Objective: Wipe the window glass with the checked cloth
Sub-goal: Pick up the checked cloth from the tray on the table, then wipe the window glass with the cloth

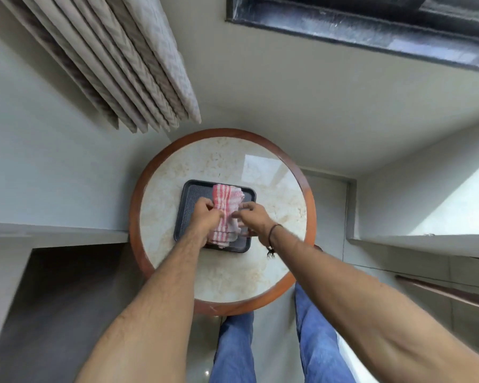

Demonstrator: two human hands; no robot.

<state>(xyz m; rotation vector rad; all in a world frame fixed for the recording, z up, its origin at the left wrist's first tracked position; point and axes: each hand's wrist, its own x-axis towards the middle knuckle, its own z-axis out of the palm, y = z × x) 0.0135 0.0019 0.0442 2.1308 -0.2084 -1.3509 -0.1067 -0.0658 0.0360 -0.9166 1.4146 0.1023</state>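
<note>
A red-and-white checked cloth, folded, lies in a dark tray on a round marble-topped table. My left hand grips the cloth's left edge with closed fingers. My right hand pinches the cloth's right side at its middle. The near end of the cloth hangs between my hands over the tray's front rim. The window, with a dark frame and sill, is at the top right, far above my hands.
A pleated beige curtain hangs at the upper left beside the window. A pale ledge adjoins the table on the left, another ledge on the right. My legs in blue jeans stand just behind the table.
</note>
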